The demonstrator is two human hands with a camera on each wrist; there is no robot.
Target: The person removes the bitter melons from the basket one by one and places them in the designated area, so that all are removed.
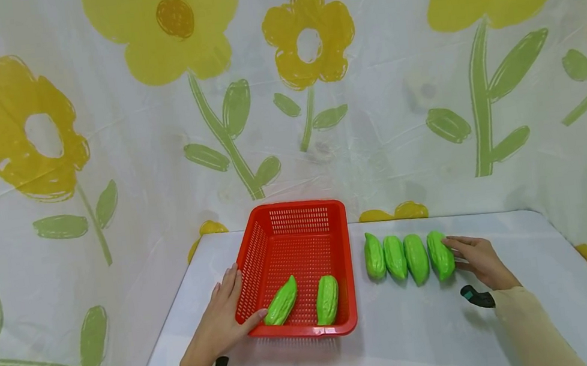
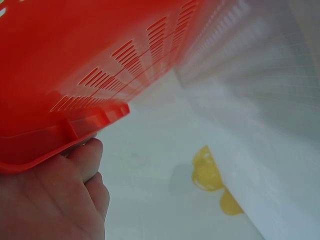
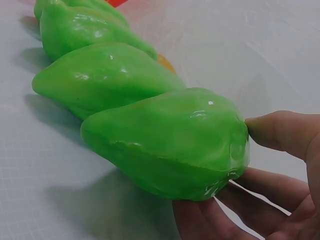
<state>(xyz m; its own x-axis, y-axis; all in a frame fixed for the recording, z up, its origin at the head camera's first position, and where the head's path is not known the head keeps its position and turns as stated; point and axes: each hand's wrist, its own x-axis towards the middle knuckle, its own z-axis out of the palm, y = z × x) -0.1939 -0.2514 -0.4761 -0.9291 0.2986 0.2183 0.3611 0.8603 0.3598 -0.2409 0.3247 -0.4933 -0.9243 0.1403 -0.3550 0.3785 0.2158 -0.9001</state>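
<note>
On the right, my right hand (image 1: 476, 256) holds the rightmost glossy green bitter melon (image 1: 441, 255) by its blunt end. In the right wrist view, fingertips touch this bitter melon (image 3: 170, 142) from above and from its lower side. It ends a row with several alike, among them a neighbouring bitter melon (image 1: 417, 259). My left hand (image 1: 219, 318) grips the near left corner of the red basket (image 1: 346, 249), thumb along the front rim. Seen from the left wrist, its fingers curl beneath the basket's rim (image 2: 30, 167). Inside lie two bitter melons, one tilted (image 1: 281, 302) and one nearly upright (image 1: 327, 300).
Both the basket and the row stand on a white table (image 1: 414, 338). Behind them hangs a white cloth (image 1: 382, 106) printed with yellow flowers, which also closes off the left and right sides. The basket's right wall stands between its contents and the row.
</note>
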